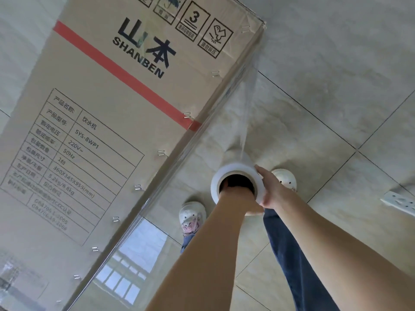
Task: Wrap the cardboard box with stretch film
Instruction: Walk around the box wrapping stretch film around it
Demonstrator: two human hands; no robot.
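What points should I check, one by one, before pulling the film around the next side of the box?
1. Roll held firmly: ok. The left hand goes into the core of the stretch film roll; the right hand rests on its outer side.
2. Film joined to box: ok. The clear film sheet runs from the roll to the corner edge of the cardboard box.
3. Film tension: ok at the upper part, where it looks stretched; lower down cannot tell.
4. Box standing stable: cannot tell, its base is out of view.
5. Floor path: not ok. A white power strip lies on the tiled floor, right of the feet.
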